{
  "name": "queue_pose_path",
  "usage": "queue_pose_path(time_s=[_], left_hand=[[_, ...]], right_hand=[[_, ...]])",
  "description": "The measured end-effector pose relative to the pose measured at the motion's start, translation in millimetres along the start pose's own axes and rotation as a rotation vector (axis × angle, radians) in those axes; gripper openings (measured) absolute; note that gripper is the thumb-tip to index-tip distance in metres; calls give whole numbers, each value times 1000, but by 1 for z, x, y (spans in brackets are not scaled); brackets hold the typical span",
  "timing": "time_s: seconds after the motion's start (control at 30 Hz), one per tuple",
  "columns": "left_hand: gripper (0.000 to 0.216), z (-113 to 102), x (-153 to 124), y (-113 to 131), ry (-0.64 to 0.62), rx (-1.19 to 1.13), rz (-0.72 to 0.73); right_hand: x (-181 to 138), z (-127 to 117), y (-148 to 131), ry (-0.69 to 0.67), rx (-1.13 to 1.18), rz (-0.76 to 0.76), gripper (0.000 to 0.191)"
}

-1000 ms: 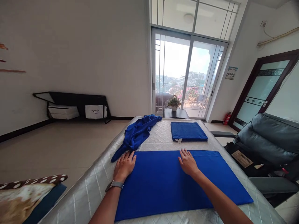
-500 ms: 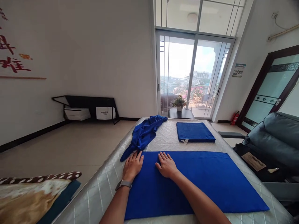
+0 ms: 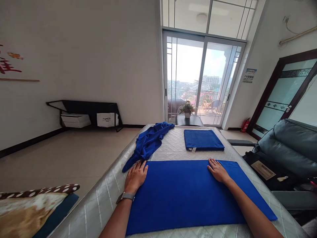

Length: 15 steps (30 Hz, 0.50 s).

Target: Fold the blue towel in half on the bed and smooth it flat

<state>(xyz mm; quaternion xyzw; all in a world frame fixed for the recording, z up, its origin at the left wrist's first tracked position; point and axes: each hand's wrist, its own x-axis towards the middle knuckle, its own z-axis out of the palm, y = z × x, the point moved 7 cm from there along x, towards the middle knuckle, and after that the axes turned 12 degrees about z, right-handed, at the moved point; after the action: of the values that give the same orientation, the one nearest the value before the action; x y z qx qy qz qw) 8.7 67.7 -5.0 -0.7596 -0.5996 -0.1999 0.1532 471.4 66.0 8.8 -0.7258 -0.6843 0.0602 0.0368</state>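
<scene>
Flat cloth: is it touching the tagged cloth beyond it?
Apart. The head view shows a strip of quilted mattress between the far edge of the flat cloth and the near edge of the tagged cloth.

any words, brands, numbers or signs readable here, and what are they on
Nothing clearly legible.
Red characters on left wall: cut off, unreadable.
White package: lettering, blurred.
Sign on right wall: too small.
Tan card on armchair: too small.
Tag on folded cloth: too small to tell.
Spread blue cloth: none seen.

A home, I'd say: mattress point(image 3: 170, 146) below the right grip point(image 3: 217, 171), armchair point(image 3: 292, 140) to its right, potted plant point(image 3: 187, 109) and balcony door point(image 3: 185, 66) beyond.
</scene>
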Motion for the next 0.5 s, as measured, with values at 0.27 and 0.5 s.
queue_pose_path(time_s=[0.27,0.5], left_hand=[[54,10,0,-5,-21,29,-6],[52,14,-3,-10,-33,1,-3]], right_hand=[[1,-14,129,24,-26,66,66],[1,-15,193,92,-42,244,71]])
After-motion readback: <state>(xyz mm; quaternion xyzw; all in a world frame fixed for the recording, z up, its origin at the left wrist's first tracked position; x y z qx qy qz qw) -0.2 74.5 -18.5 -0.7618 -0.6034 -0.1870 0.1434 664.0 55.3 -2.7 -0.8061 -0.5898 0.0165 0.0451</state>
